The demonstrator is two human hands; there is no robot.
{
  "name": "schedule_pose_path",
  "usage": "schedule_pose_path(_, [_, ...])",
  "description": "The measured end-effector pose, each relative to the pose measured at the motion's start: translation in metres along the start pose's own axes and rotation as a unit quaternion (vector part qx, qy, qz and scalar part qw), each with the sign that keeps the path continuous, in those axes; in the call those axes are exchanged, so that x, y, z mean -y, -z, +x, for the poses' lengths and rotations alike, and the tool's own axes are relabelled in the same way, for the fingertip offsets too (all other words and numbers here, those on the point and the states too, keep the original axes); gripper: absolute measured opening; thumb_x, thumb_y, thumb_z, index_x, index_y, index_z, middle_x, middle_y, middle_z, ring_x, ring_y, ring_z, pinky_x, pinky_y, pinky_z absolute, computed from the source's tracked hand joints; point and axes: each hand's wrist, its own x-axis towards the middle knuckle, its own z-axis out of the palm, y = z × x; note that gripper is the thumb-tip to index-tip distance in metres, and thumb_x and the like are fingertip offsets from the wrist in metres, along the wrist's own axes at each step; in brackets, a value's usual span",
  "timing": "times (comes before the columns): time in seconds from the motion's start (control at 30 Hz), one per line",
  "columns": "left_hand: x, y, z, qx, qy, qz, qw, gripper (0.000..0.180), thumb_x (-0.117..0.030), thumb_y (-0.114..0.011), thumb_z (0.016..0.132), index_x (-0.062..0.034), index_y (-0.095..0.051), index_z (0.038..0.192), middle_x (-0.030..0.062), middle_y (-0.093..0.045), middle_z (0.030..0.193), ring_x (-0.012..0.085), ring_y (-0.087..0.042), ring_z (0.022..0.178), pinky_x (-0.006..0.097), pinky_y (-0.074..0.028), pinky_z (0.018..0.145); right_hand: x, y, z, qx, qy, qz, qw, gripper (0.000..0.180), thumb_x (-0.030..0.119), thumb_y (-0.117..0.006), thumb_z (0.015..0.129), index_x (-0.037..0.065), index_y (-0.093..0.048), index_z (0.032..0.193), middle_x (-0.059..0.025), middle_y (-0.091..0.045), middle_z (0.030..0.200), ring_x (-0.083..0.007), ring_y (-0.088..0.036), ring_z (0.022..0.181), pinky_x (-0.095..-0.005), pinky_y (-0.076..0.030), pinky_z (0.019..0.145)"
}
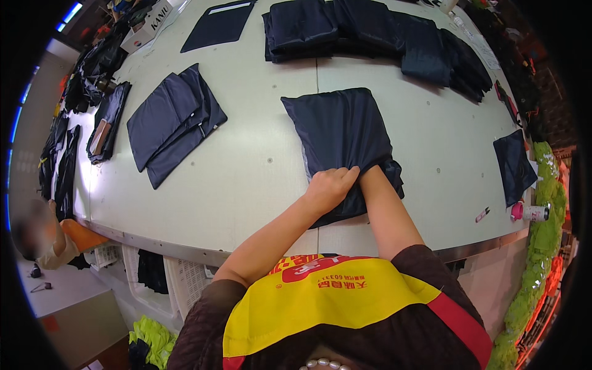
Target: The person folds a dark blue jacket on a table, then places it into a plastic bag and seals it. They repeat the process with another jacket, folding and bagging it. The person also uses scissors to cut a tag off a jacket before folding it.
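A dark navy fabric pouch (342, 126) lies on the pale table in front of me, its closed end away from me. The fingers of my left hand (333, 187) are closed on the near edge of its fabric. My right arm (382, 197) reaches into the opening up to the wrist, so the right hand and its fingers are hidden under the cloth. Bunched dark fabric (391, 176) bulges beside the right wrist. What lies inside the pouch cannot be seen.
Flat navy pouches (172, 120) overlap on the left. A long row of folded dark pieces (370, 34) lies at the back, with a flat dark panel (217, 28) beside it. At right are a dark folded piece (515, 166) and a pink-lidded bottle (530, 213). Another person (46, 237) is at far left.
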Motion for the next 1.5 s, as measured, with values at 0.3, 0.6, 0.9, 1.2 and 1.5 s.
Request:
schedule_pose_path(0.3, [-0.008, 0.004, -0.008, 0.023, 0.053, 0.033, 0.998, 0.040, -0.009, -0.064, 0.074, -0.0087, -0.057, 0.113, 0.0079, -0.057, 0.072, 0.0236, -0.060, 0.062, 0.033, -0.050, 0.054, -0.004, 0.006, -0.013, -0.022, 0.021, -0.033, 0.999, 0.047, 0.032, -0.048, 0.090, 0.004, -0.048, 0.127, -0.0196, -0.047, 0.132, -0.0310, -0.043, 0.125, -0.0369, -0.031, 0.106])
schedule_pose_path(0.6, [-0.016, 0.007, -0.011, 0.113, 0.152, -0.012, 0.982, 0.049, -0.008, -0.063, 0.074, -0.0125, -0.052, 0.121, 0.0095, -0.060, 0.087, 0.0299, -0.060, 0.080, 0.040, -0.050, 0.068, -0.020, 0.003, -0.007, 0.148, -0.135, 0.085, 0.976, 0.062, 0.039, -0.043, 0.093, 0.004, -0.029, 0.143, -0.0177, -0.025, 0.149, -0.0295, -0.022, 0.138, -0.0361, -0.018, 0.114])
schedule_pose_path(0.9, [0.023, 0.014, -0.039, 0.084, 0.093, 0.065, 0.990, 0.051, -0.002, -0.060, 0.073, -0.0188, -0.059, 0.120, 0.0069, -0.055, 0.075, 0.0268, -0.057, 0.071, 0.039, -0.045, 0.064, -0.002, 0.165, -0.070, 0.220, 0.279, 0.174, 0.918, 0.063, 0.034, -0.070, 0.075, 0.007, -0.050, 0.129, -0.0170, -0.055, 0.112, -0.0322, -0.053, 0.095, -0.0454, -0.037, 0.090])
schedule_pose_path(1.2, [0.010, 0.033, -0.046, -0.053, 0.190, -0.115, 0.974, 0.032, -0.005, -0.061, 0.076, -0.0083, -0.064, 0.109, 0.0125, -0.061, 0.085, 0.0318, -0.059, 0.082, 0.038, -0.048, 0.075, -0.010, 0.131, -0.082, 0.165, 0.208, 0.132, 0.955, 0.057, 0.021, -0.070, 0.073, 0.010, -0.051, 0.126, -0.0083, -0.057, 0.101, -0.0252, -0.054, 0.092, -0.0368, -0.042, 0.083])
schedule_pose_path(1.5, [-0.059, 0.001, -0.110, 0.061, -0.076, 0.105, 0.990, 0.023, -0.011, -0.062, 0.077, -0.0033, -0.062, 0.099, 0.0078, -0.062, 0.090, 0.0229, -0.059, 0.083, 0.032, -0.049, 0.074, -0.010, 0.144, -0.088, 0.245, 0.270, -0.013, 0.931, 0.101, 0.028, -0.080, 0.060, 0.014, -0.027, 0.144, -0.0103, -0.052, 0.108, -0.0259, -0.055, 0.087, -0.0394, -0.043, 0.083])
